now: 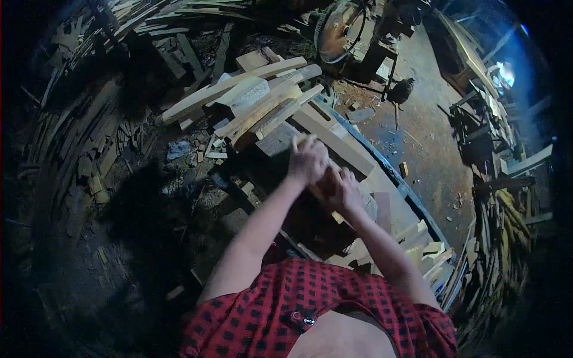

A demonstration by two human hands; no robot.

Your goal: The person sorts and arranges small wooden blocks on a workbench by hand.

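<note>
My left hand [308, 159] and my right hand [344, 190] are close together over the cluttered workbench, the left one farther forward. Both have their fingers curled around a small, brown, wooden-looking piece, mostly covered by the hands; its kind cannot be made out. Just beyond them lies a long light-coloured squared timber [340, 145]. A dark flat board [277, 141] is beside my left hand. Shadow covers the area below and between my forearms.
Several stacked planks [262, 98] rest at the far end of the bench, edged by a blue-grey rail [406, 190]. Offcuts [433, 248] lie near my right elbow. A round fan [339, 36] stands beyond. Wood scraps [107, 161] cover the floor at left.
</note>
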